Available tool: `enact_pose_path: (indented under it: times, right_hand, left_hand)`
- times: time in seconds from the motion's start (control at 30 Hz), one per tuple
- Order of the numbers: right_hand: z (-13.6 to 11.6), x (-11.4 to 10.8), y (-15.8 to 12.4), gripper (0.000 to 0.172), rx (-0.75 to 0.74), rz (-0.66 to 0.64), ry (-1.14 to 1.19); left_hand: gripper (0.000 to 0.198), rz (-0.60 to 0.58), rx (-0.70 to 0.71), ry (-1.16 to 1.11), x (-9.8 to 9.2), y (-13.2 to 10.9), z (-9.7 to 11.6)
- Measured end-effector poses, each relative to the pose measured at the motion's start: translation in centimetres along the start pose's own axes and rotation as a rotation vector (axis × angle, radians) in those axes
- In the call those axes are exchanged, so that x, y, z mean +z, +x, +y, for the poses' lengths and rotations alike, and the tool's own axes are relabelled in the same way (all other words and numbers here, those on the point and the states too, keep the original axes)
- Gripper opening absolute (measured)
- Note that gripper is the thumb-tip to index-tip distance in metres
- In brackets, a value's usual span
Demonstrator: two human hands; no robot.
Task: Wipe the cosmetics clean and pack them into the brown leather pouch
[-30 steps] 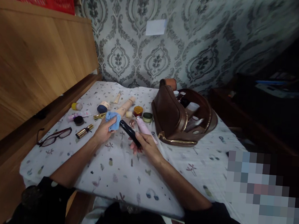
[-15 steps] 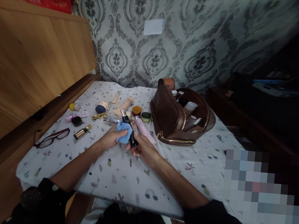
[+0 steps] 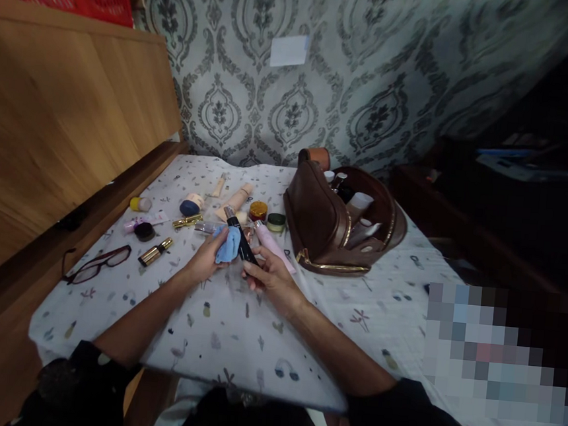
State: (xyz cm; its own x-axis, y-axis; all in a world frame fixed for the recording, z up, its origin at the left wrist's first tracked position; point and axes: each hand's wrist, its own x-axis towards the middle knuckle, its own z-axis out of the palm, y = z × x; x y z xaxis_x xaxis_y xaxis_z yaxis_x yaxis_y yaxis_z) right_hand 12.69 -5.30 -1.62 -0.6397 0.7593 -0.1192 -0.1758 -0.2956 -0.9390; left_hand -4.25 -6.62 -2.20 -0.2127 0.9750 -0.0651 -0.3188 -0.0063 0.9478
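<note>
The left hand (image 3: 206, 259) held a bunched blue cloth (image 3: 229, 245) against a slim black cosmetic bottle (image 3: 242, 241), its lower end gripped by the right hand (image 3: 274, 277), above the printed tablecloth (image 3: 233, 341); wiping seemed in hand, the next stroke calling for a steady right-hand grip

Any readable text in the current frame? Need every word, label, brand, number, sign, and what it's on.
None legible.
Black bottle in the right hand: any print too small to read.
Pink tube, beige tube: too small and blurred.
Brown bag: no readable brand.
White panel on the wall: nothing readable.
</note>
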Motion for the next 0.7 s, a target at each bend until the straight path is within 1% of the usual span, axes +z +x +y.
enact_pose_path:
  times: [0.1, 0.17, 0.23, 0.27, 0.33, 0.4, 0.43, 0.5, 0.57, 0.6, 0.7]
  right_hand:
    - [-0.2, 0.0, 0.0, 0.052, -0.003, 0.052, 0.079]
    - [-0.2, 0.0, 0.0, 0.053, -0.017, 0.074, 0.104]
    - [-0.1, 0.1, 0.0, 0.054, -0.023, 0.064, 0.101]
    - [-0.1, 0.1, 0.0, 0.054, -0.017, 0.047, 0.090]
    - [0.1, 0.2, 0.0, 0.053, 0.007, 0.015, 0.057]
    - [0.2, 0.1, 0.1, 0.052, 0.021, -0.001, 0.030]
    - [0.3, 0.1, 0.1, 0.052, 0.019, -0.003, 0.021]
    - [0.3, -0.1, 0.1, 0.051, 0.004, -0.001, 0.009]
    - [0.4, -0.2, 0.2, 0.051, -0.013, -0.002, -0.004]
    - [0.4, -0.2, 0.2, 0.051, -0.021, -0.009, -0.013]
    - [0.5, -0.2, 0.2, 0.050, -0.044, -0.062, -0.061]
  left_hand:
    - [0.051, 0.093, 0.002, 0.001, -0.3, 0.5, -0.2]
    - [0.049, 0.168, 0.046, 0.006, -0.4, 0.7, -0.3]
    - [0.049, 0.201, 0.097, -0.010, -0.1, 0.6, -0.3]
    - [0.049, 0.184, 0.118, -0.039, 0.1, 0.5, -0.2]
    - [0.050, 0.083, 0.124, -0.144, 0.6, 0.1, 0.2]
    - [0.050, -0.038, 0.072, -0.282, 1.1, -0.3, 0.6]
    - [0.048, -0.066, 0.037, -0.344, 1.3, -0.4, 0.8]
    - [0.038, -0.046, -0.018, -0.423, 1.4, -0.5, 1.1]
    - [0.025, -0.015, -0.005, -0.426, 1.4, -0.5, 1.2]
    - [0.022, -0.018, 0.022, -0.409, 1.4, -0.5, 1.2]
    - [0.028, -0.062, 0.108, -0.338, 1.4, -0.5, 1.3]
